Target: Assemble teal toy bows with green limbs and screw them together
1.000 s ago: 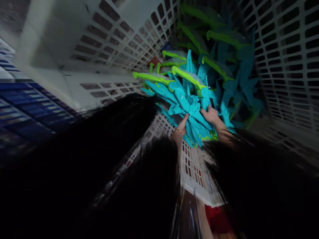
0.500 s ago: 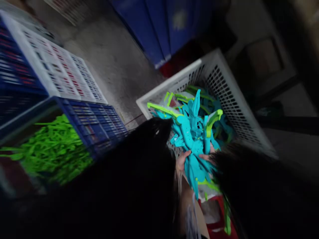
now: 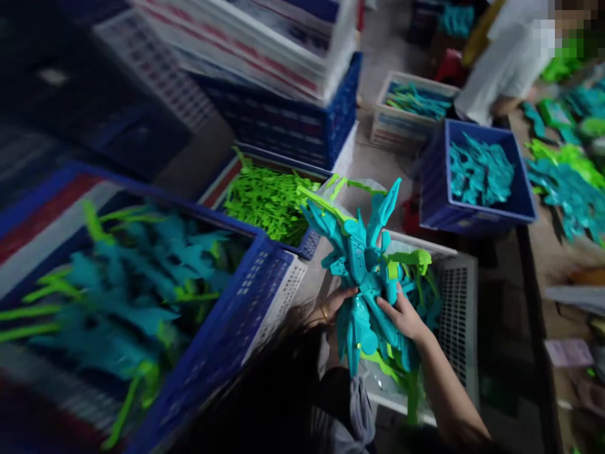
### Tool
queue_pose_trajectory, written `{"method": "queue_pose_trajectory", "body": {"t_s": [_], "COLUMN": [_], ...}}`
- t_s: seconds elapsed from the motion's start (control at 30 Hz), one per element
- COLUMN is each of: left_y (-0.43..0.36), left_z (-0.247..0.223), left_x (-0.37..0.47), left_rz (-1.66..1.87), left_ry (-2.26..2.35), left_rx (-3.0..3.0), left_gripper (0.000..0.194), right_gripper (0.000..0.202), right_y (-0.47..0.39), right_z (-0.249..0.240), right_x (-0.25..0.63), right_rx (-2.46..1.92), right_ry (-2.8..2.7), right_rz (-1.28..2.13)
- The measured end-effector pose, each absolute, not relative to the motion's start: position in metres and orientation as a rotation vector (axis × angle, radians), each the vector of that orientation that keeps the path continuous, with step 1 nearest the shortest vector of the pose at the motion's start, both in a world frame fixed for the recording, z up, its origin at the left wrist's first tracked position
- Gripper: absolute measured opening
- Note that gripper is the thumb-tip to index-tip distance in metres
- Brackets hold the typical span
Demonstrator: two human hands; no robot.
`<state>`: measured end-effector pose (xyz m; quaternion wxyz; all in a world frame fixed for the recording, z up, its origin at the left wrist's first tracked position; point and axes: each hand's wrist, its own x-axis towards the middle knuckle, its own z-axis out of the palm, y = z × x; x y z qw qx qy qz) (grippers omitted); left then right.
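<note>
A bunch of teal plastic parts (image 3: 362, 252) with some lime-green pieces is held up between both hands. My left hand (image 3: 336, 300) grips its left side, thumb on the parts and other fingers mostly hidden. On the right side, my right hand (image 3: 401, 312) is wrapped round the same bunch, its fingers partly spread over the pieces. Beneath and behind the bunch stands a white basket (image 3: 460, 302) with more teal and green parts inside. Dark hair covers the area below my left hand.
At the left is a blue crate (image 3: 236, 309) of teal and green parts. A crate of green pieces (image 3: 267, 202) lies behind it, near stacked crates (image 3: 283, 120). A blue bin (image 3: 477, 214) and a table (image 3: 553, 277) with parts are at the right; a person (image 3: 503, 63) stands beyond.
The view has swung to the right, bringing the table, blue bin and person into sight. Both hands still hold the teal bunch, and my right hand and forearm now show more clearly.
</note>
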<state>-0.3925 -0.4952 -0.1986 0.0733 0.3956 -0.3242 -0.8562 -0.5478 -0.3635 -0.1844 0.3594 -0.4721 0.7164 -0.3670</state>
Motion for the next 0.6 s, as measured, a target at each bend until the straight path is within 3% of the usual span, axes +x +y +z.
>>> {"method": "queue_pose_trajectory", "body": {"t_s": [0.17,0.43,0.6], "left_y": [-0.577,-0.689,-0.741], "left_z": [-0.146,-0.053,-0.031], "left_x": [-0.274,-0.020,0.102], "left_rz": [-2.301,-1.755,-1.520], "left_ry": [-0.770,-0.644,-0.618], "left_rx": [0.913,0.908,0.922], "left_gripper": [0.053,0.041,0.040], "right_gripper": [0.075,0.087,0.085], "right_y": [-0.492,-0.682,-0.754], "right_z": [-0.105,0.026,0.052], "right_x": [-0.456,-0.203,-0.064], "right_rx": [-1.860,-2.455,-2.423], "right_ry": [1.875,1.663,1.563], "right_rz": [-0.696,-0.372,-0.448]}}
